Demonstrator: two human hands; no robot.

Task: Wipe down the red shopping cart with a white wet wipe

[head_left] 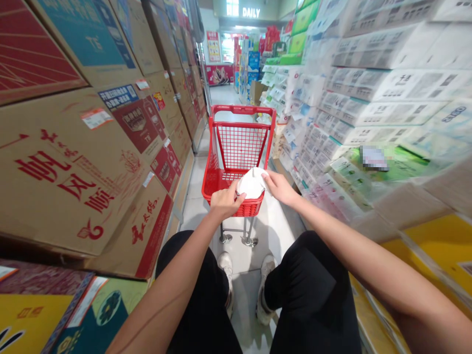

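A white soft package (252, 184) rests at the near rim of a red shopping cart (239, 147) in front of me. My left hand (225, 200) grips its left side with curled fingers. My right hand (279, 187) holds its right side, fingers pressed against it. The cart stands in a narrow aisle, its handle (243, 110) at the far end. My knees in black trousers and my white shoes (266, 287) show below the cart.
Stacked brown cardboard boxes (81, 167) line the left side of the aisle. Shelves of packaged tissue paper (368, 98) fill the right side. Yellow cartons (435, 255) sit low on the right. The tiled aisle floor (224, 93) runs ahead towards more displays.
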